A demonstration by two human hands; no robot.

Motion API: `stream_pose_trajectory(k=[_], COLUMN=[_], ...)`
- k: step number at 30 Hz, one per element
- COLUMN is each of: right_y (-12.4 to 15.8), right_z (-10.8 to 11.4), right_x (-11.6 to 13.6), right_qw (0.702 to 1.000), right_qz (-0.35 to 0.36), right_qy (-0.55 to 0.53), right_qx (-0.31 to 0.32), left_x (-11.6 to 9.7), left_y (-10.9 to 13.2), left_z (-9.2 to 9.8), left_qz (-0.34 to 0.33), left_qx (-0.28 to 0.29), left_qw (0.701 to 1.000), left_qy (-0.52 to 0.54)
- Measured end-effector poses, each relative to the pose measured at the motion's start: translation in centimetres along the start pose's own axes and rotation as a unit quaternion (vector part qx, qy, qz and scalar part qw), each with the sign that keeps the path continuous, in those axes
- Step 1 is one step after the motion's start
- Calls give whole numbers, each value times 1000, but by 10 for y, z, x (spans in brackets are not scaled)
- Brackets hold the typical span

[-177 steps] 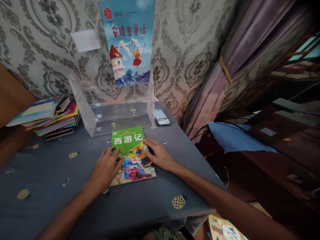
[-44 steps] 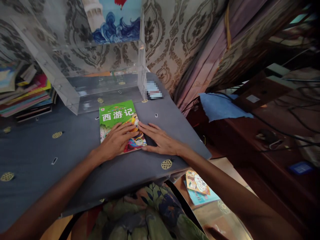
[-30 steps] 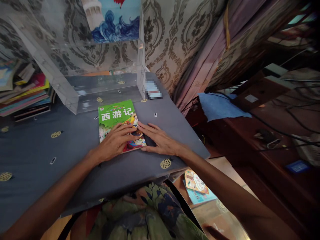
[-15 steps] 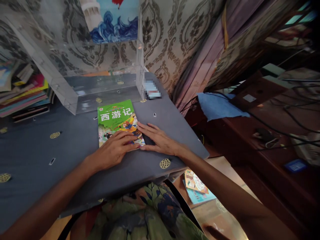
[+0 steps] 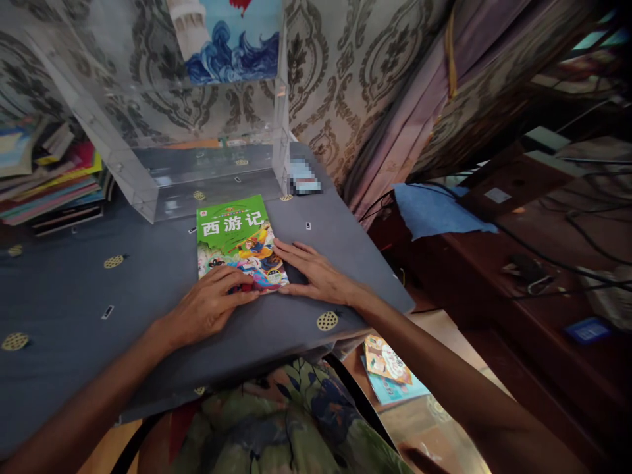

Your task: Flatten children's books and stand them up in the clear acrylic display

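A green-topped picture book (image 5: 241,240) with large white Chinese characters lies closed on the grey cloth-covered table (image 5: 162,260). My left hand (image 5: 210,301) rests over the book's lower left corner, its fingers stretched across the bottom of the cover. Along the lower right edge lies my right hand (image 5: 313,273), palm down, fingers extended and thumb near the bottom corner. Neither hand is wrapped round the book. The lower left part of the cover is hidden under my left hand.
A clear acrylic rack (image 5: 143,194) stands behind the book. Stacked books (image 5: 74,184) sit at the left, and a phone-like pixelated item (image 5: 305,176) lies behind the right hand. A blue cloth (image 5: 429,210) and cables cover the dark cabinet at right; more books (image 5: 390,368) lie below the table.
My left hand has slid left and slightly down across the cover, uncovering more of the lower picture. My right hand stays at the book's right edge. The view has shifted slightly.
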State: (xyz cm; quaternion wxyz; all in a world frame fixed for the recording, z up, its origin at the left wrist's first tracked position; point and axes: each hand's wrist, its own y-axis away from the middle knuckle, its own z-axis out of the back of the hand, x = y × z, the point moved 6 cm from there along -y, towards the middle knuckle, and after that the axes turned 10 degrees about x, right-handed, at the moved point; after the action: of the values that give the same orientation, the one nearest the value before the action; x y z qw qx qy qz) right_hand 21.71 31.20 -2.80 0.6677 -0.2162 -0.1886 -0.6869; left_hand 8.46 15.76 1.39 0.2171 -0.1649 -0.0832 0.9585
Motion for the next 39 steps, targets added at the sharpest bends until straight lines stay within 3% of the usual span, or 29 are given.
stream_pose_trajectory(k=[4, 11, 17, 22, 25, 29, 32, 34, 36, 39], right_y=[0, 0, 0, -1, -8, -24, -33, -36, -36, -34], right_z=[1, 4, 3, 2, 1, -4, -8, -12, -15, -17], right_x=[1, 3, 2, 0, -3, -8, -11, -13, -13, -14], right_qw=[1000, 1000, 1000, 1000, 999, 997, 994, 992, 991, 991], right_qz=[-6, 0, -1, -7, -22, -48, -58, -67, -76, -84], right_qy=[-8, -5, -6, -17, -25, -35, -39, -39, -39, -41], right_qx=[5, 3, -9, -8, -17, -54, -87, -100, -100, -97], left_x=[14, 58, 74, 77, 84, 91, 93, 95, 96, 96], left_y=[12, 43, 49, 47, 48, 49, 51, 53, 50, 36], left_z=[4, 11, 1, 6, 11, 15, 16, 14, 10, -2], left_qz=[56, 293, 347, 373, 396, 401, 420, 437, 442, 422], left_qx=[-35, -119, -116, -144, -208, -318, -372, -391, -385, -336], left_qw=[998, 948, 931, 910, 853, 708, 599, 547, 522, 517], left_qy=[12, -35, 10, 111, 268, 486, 571, 598, 620, 665])
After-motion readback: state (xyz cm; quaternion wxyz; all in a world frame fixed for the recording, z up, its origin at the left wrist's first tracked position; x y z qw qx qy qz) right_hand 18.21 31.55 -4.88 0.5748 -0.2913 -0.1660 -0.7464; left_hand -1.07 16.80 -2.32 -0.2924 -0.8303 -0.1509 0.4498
